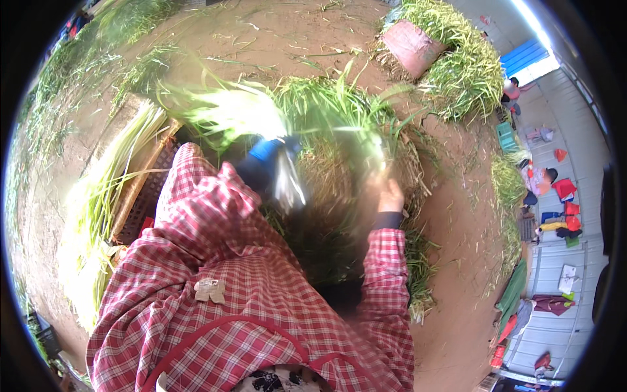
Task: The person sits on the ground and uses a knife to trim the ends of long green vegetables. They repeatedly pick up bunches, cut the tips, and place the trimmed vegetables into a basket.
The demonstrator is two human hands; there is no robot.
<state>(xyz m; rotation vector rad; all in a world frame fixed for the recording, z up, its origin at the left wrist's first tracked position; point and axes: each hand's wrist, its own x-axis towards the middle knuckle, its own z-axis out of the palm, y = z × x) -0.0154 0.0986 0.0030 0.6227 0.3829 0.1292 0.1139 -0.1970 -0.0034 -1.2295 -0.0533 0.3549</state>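
Note:
My left hand [274, 149], covered in dark blue with a brighter blue band, grips a bunch of long leafy stalks [240, 110]. Their green leaves fan out to the upper left, and the white stem ends [289, 183] hang below the hand. To the right, my bare right hand [389, 193] is at the side of a large heap of the same green plants [328, 98]. Motion blur hides its fingertips. A pale streak, perhaps a stalk, shows just beyond them, and whether it is held is unclear. Brown roots or dry stems [323, 169] show in the heap between my hands.
Trimmed pale green stalks [117, 171] lie along a wooden board [147, 181] beside a dark plastic crate [142, 210] on my left. A pink sack [411, 46] rests on another plant heap [465, 73]. Leaf scraps litter the brown floor [455, 235]. Other people [536, 176] are along the right.

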